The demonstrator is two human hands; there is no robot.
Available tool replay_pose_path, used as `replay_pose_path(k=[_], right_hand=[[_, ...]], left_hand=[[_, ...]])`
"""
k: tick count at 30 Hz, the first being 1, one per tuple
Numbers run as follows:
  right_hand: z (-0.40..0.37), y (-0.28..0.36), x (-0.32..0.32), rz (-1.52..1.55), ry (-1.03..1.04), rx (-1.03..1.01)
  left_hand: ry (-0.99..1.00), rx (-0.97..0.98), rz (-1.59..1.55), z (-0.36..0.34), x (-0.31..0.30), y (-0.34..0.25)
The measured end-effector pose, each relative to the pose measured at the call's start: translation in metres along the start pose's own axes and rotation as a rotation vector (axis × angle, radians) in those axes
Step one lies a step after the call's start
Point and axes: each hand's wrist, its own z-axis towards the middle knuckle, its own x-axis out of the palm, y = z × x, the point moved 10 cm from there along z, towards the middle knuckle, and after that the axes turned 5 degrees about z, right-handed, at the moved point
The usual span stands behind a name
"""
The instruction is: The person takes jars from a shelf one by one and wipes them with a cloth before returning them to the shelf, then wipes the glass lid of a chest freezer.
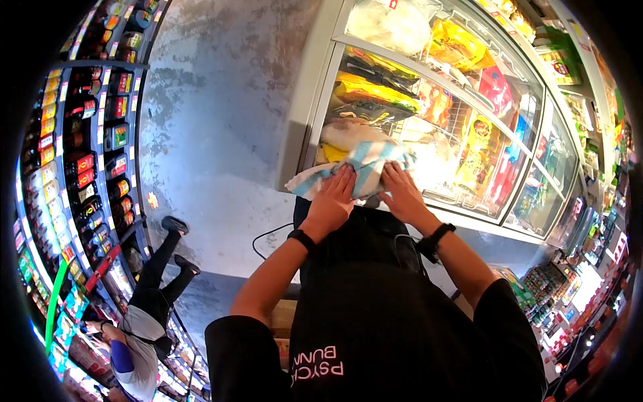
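Observation:
A blue-and-white striped cloth (367,165) lies bunched on the near left corner of a glass-topped display freezer (310,144). My left hand (337,191) rests on the cloth's left part, fingers stretched forward. On its right part lies my right hand (402,191), its fingers also extended over the fabric. Both palms face down, a small gap between them. Beneath the glass are yellow bags (375,92) and other packaged food; the cloth hides part of the contents.
Shelves of bottles and jars (86,167) run along the left. A person (142,335) in dark trousers stands at the lower left near them. A thin black cable (262,236) hangs by the freezer. More stocked shelves (562,63) line the right.

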Motion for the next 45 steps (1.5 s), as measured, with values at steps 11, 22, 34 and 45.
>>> replay_pose_path(k=[11, 22, 34, 45], right_hand=[[0.122, 0.016, -0.069, -0.128, -0.244, 0.022], [0.025, 0.060, 0.028, -0.116, 0.070, -0.103], [0.126, 0.077, -0.037, -0.221, -0.056, -0.152], [0.037, 0.093, 0.039, -0.190, 0.025, -0.185]], left_hand=[[-0.321, -0.077, 0.254, 0.097, -0.079, 0.039], [-0.134, -0.088, 0.234, -0.017, -0.030, 0.017], [-0.312, -0.164, 0.365, 0.054, -0.059, 0.053], [-0.163, -0.093, 0.193, -0.047, -0.037, 0.039]])
